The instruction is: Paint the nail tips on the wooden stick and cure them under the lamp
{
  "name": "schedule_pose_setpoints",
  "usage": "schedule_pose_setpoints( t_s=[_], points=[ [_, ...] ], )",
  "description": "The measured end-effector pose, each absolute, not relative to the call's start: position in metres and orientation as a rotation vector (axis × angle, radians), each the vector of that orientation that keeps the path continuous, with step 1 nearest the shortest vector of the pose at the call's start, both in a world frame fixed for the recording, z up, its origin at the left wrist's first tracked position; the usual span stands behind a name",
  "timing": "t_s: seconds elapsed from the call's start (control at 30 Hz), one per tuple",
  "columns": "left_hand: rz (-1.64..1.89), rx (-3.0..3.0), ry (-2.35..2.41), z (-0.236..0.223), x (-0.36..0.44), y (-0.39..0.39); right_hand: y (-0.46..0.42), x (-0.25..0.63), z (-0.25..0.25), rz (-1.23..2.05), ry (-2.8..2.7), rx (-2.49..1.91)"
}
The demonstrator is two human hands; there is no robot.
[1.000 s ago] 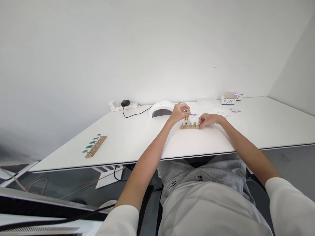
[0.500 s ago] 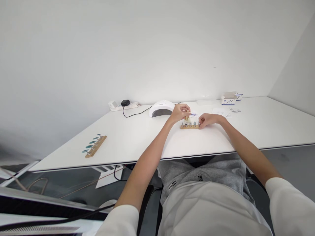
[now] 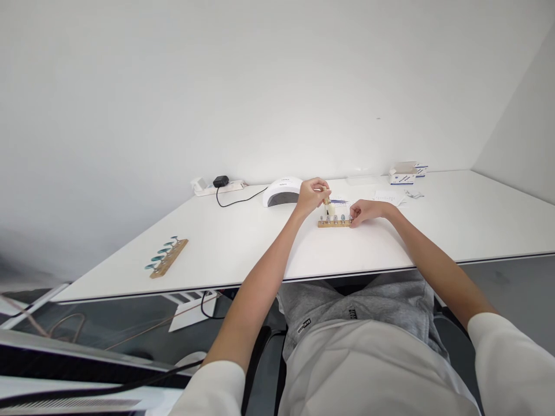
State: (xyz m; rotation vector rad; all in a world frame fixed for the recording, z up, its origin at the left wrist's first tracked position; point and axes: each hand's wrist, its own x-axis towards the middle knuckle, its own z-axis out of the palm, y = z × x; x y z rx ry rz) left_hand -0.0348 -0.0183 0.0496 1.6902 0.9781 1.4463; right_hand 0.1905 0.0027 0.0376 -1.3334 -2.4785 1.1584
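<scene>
Left hand [image 3: 313,196]: your fingers pinch the gold cap [image 3: 326,195], above the small bottle [image 3: 331,209].
Right hand [image 3: 362,212]: apart from your left, fingertips closed on the right end of the wooden nail stand [image 3: 335,224].
Wooden nail stand: on the white surface [image 3: 243,242], just in front of the small bottle, below your left hand.

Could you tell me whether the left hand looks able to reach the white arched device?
Probably yes: the white device stands just beside the left hand with nothing visible between, though the fingers hold a gold cap.
</scene>
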Motion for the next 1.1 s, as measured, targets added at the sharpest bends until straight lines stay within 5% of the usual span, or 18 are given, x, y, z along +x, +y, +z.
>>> schedule_pose_setpoints(
  t_s=[1.1],
  points=[
    [1.126, 1.804, 0.93, 0.0557, -0.0342, -0.0268, 0.0008, 0.1894, 0.0398, 1.124, -2.498, -1.331]
  ],
)
